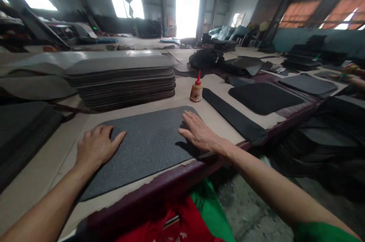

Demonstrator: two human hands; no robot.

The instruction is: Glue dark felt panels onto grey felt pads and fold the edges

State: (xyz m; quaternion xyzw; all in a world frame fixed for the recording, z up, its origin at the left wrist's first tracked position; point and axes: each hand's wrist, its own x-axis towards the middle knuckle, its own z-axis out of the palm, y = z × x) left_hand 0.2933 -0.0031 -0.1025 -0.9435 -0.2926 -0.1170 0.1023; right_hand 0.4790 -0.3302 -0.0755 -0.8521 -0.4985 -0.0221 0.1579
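A dark grey flat panel with rounded corners [145, 147] lies on the table in front of me. My left hand [95, 145] rests at its left edge, thumb spread away from the fingers, holding nothing. Over the panel's right end my right hand [196, 132] is stretched out with its fingers apart; it too holds nothing. Just beyond that hand stands a small glue bottle [196, 92] with a red pointed nozzle, upright. Beside the bottle a long narrow black piece [232, 114] lies slanting toward the table's front edge.
A tall stack of grey sheets [125, 86] stands behind the panel, and another dark stack [23, 132] is at the left. Further right lie a black panel [265, 97] and a grey panel [309, 84]. Another person's hand [352, 69] shows at the far right.
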